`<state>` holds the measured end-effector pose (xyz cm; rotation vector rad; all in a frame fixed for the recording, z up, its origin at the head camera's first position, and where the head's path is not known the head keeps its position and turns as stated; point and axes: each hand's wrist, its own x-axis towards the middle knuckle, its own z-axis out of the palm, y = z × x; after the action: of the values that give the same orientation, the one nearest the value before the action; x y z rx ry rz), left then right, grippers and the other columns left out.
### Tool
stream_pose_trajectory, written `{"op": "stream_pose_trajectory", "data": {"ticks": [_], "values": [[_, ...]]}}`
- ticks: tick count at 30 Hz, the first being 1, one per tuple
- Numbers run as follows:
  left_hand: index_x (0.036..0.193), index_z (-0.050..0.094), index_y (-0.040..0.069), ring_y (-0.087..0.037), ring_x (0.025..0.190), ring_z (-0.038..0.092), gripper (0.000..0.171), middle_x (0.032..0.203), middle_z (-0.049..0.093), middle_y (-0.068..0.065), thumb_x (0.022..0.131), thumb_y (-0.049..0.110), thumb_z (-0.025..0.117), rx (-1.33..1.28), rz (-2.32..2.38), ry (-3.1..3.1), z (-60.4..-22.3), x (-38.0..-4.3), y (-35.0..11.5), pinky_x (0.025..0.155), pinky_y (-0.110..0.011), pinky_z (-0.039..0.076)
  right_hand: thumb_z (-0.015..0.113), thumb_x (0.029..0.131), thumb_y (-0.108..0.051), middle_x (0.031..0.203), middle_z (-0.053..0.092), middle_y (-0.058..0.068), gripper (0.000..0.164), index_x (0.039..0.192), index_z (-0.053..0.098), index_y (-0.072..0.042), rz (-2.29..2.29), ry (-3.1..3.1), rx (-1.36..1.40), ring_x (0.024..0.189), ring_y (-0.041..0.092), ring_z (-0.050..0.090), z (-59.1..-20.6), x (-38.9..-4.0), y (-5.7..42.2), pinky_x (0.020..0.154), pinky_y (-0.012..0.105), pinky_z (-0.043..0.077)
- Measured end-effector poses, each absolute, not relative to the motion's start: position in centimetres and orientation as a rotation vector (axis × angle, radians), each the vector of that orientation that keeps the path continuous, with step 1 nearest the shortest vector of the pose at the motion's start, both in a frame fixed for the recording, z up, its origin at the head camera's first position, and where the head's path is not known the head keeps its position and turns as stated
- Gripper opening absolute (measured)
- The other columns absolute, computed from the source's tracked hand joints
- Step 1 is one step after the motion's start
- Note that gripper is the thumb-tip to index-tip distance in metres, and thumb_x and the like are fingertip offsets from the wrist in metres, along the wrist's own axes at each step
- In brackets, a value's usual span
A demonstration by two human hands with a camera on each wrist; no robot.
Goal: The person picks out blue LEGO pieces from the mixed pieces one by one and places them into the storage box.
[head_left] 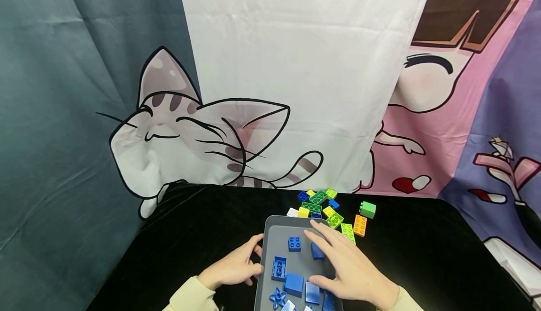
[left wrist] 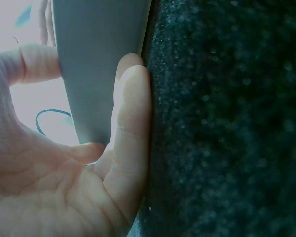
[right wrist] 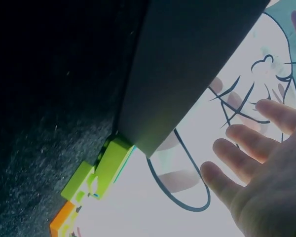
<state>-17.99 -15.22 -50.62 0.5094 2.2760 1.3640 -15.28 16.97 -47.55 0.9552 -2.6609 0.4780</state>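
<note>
A grey tray (head_left: 308, 236) lies on the black cloth, holding several blue toy bricks, among them a small square one (head_left: 294, 244) and a larger block (head_left: 293, 284). A blue star-shaped piece (head_left: 277, 298) sits near its lower left. My left hand (head_left: 234, 265) holds the tray's left side; in the left wrist view its thumb touches the upper rim and its fingers lie along the side wall (left wrist: 93, 59). Over the tray's right part is my right hand (head_left: 352, 271), fingers spread, partly hiding bricks beneath. The right wrist view shows its fingers extended, gripping nothing.
Beyond the tray's far edge lies a loose pile of green, yellow, blue and white bricks (head_left: 311, 207). An orange brick (head_left: 360, 225) and a green one (head_left: 367, 209) lie right of it. A printed curtain (head_left: 296, 66) hangs behind the black-covered table (head_left: 203, 226).
</note>
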Motion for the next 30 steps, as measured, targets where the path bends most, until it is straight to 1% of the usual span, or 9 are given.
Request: {"op": "stream_pose_trajectory", "data": {"ticks": [4,11,14,20,24,30], "values": [[0.158,0.023,0.011,-0.021,0.069,0.068,0.085,0.117,0.049,-0.01,0.083,0.019,0.061,0.508,1.366,2.278,-50.6,-18.0,-15.3,0.056,-0.036,0.056,0.066,0.08,-0.063,0.164,0.025,-0.005,0.088,0.156,0.035,-0.034,0.464,-2.655,0.948,0.144,0.019,0.035,-47.6,-16.0,17.3,0.106,0.055,0.04],[0.159,0.022,0.011,-0.021,0.07,0.068,0.085,0.117,0.05,-0.009,0.084,0.018,0.061,0.506,1.368,2.274,-50.6,-17.9,-15.2,0.056,-0.036,0.056,0.067,0.08,-0.061,0.161,0.032,0.0,0.086,0.154,0.043,-0.025,0.449,-2.614,0.951,0.139,0.023,0.042,-47.7,-17.9,18.1,0.106,0.056,0.04],[0.159,0.022,0.01,-0.02,0.07,0.068,0.085,0.117,0.05,-0.009,0.084,0.018,0.061,0.507,1.371,2.271,-50.6,-17.9,-15.2,0.056,-0.036,0.056,0.068,0.079,-0.06,0.16,0.033,0.0,0.085,0.152,0.046,-0.023,0.446,-2.618,0.925,0.138,0.025,0.043,-47.7,-18.8,18.4,0.106,0.055,0.04],[0.159,0.022,0.01,-0.021,0.07,0.068,0.086,0.117,0.05,-0.009,0.083,0.018,0.061,0.511,1.373,2.272,-50.7,-18.1,-15.2,0.056,-0.036,0.056,0.068,0.079,-0.061,0.158,0.038,0.006,0.084,0.15,0.049,-0.019,0.43,-2.661,0.849,0.136,0.03,0.045,-47.4,-21.0,19.1,0.104,0.058,0.04],[0.159,0.022,0.01,-0.021,0.07,0.068,0.085,0.117,0.05,-0.009,0.083,0.019,0.061,0.508,1.373,2.269,-50.7,-18.1,-15.2,0.056,-0.036,0.056,0.066,0.081,-0.061,0.153,0.043,0.01,0.082,0.148,0.051,-0.016,0.414,-2.686,0.8,0.134,0.033,0.046,-47.3,-22.8,19.7,0.104,0.058,0.04],[0.159,0.022,0.01,-0.02,0.07,0.068,0.085,0.117,0.05,-0.009,0.083,0.018,0.061,0.503,1.376,2.264,-50.7,-18.0,-15.2,0.056,-0.036,0.056,0.066,0.083,-0.058,0.145,0.05,0.013,0.077,0.144,0.055,-0.014,0.415,-2.754,0.708,0.13,0.035,0.049,-47.4,-25.0,20.4,0.105,0.057,0.04]]}}
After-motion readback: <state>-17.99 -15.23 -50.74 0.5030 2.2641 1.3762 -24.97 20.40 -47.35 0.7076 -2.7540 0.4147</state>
